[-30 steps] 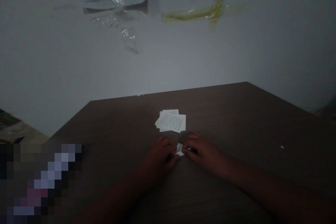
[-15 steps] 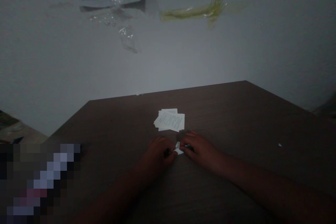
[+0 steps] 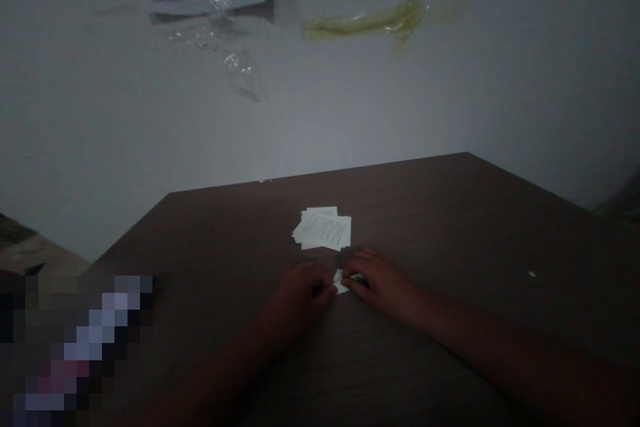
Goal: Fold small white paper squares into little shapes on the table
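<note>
A small piece of printed white paper (image 3: 339, 283) lies between my two hands, low over the table, and looks folded. My left hand (image 3: 306, 290) pinches its left edge between thumb and fingers. From the other side my right hand (image 3: 375, 280) grips it, with the fingertips covering part of the paper. Just beyond the hands rests a loose stack of printed paper slips (image 3: 325, 229), the sheets fanned at slightly different angles. The dim light hides the finer folds.
The brown wooden table (image 3: 240, 227) meets a pale wall (image 3: 320, 113) bearing taped sheets. A paper scrap (image 3: 532, 273) lies at the right, another scrap (image 3: 265, 180) at the back edge. A blurred-out patch (image 3: 85, 340) covers the lower left.
Both hands keep their hold in nearly the same place. The paper between them shows slightly less raised at its middle; the stack has not moved.
</note>
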Motion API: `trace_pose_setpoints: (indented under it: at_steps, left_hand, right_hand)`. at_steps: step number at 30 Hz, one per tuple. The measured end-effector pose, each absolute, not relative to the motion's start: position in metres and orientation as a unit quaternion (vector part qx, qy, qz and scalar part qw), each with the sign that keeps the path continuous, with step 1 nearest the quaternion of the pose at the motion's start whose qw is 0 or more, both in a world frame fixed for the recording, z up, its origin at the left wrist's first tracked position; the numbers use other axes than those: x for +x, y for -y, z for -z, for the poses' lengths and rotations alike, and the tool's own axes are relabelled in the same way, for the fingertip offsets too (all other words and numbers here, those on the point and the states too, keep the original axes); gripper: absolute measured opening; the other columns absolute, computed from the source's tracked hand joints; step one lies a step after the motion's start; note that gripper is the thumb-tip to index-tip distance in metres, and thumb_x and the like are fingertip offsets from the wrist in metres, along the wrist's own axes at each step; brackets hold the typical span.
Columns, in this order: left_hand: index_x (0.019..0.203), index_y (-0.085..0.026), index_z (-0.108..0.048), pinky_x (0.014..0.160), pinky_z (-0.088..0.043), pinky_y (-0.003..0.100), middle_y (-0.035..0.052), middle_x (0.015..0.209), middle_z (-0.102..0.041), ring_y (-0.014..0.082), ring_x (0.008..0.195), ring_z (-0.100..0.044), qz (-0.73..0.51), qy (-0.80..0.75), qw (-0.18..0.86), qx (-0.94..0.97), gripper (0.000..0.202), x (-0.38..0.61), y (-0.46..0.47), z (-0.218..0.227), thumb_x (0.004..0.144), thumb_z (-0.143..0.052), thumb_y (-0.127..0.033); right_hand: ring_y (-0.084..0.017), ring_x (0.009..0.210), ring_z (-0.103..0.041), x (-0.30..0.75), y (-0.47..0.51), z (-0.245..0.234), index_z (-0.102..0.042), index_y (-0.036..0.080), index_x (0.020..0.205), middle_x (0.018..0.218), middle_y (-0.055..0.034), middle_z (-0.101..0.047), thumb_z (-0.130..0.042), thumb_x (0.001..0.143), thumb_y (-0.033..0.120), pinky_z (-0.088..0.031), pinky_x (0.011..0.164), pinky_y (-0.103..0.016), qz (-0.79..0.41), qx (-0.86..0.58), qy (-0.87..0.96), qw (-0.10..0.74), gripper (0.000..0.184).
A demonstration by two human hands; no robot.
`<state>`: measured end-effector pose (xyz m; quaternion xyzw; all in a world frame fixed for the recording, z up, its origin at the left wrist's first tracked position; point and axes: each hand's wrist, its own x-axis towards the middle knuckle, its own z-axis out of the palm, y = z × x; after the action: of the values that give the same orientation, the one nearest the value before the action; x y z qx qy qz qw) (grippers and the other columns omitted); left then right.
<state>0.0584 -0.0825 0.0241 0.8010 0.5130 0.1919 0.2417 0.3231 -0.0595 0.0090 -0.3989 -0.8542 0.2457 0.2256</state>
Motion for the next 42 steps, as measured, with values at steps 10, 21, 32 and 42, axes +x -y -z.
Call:
trace_pose_setpoints:
  at_steps: [10,21,32,42]
  left_hand:
    - [0.099,-0.028,-0.076,0.11,-0.065,0.048,0.0042,0.11,-0.09,0.0321,0.108,-0.083,-0.186,-0.505,0.231,0.811,0.013,0.057,0.079,-0.015,0.107,-0.083,-0.02]
    - [0.112,-0.03,-0.084,0.119,-0.069,0.056,0.0084,0.133,-0.09,0.0384,0.129,-0.085,-0.211,-0.508,0.209,0.809,0.018,0.057,0.084,-0.011,0.103,-0.087,-0.015]
    - [0.122,-0.031,-0.098,0.132,-0.068,0.055,0.008,0.142,-0.092,0.0335,0.14,-0.084,-0.229,-0.414,0.26,0.842,0.025,0.027,0.068,-0.005,0.111,-0.086,-0.011]
    - [0.121,-0.031,-0.099,0.135,-0.067,0.053,0.0087,0.146,-0.092,0.0322,0.144,-0.083,-0.211,-0.429,0.297,0.826,0.03,0.027,0.073,-0.02,0.112,-0.079,-0.01]
  right_hand:
    - [-0.036,0.127,-0.082,0.324,0.067,-0.012,-0.085,0.023,0.12,0.126,-0.0123,-0.088,-0.083,0.113,0.015,-0.067,0.114,-0.054,-0.23,-0.431,0.845,0.218,0.01]
    - [-0.034,0.117,-0.083,0.321,0.094,-0.009,-0.092,0.021,0.116,0.119,-0.0119,-0.089,-0.08,0.115,0.006,-0.071,0.103,-0.048,-0.035,-0.332,0.921,0.201,0.019]
    - [-0.036,0.119,-0.085,0.325,0.105,-0.014,-0.092,0.018,0.139,0.133,-0.0149,-0.092,-0.082,0.118,0.014,-0.072,0.108,-0.053,-0.034,-0.315,0.933,0.17,0.023]
    - [-0.041,0.13,-0.083,0.326,0.106,-0.017,-0.093,0.022,0.146,0.142,-0.0169,-0.089,-0.083,0.115,0.013,-0.071,0.114,-0.06,-0.076,-0.322,0.93,0.16,0.034]
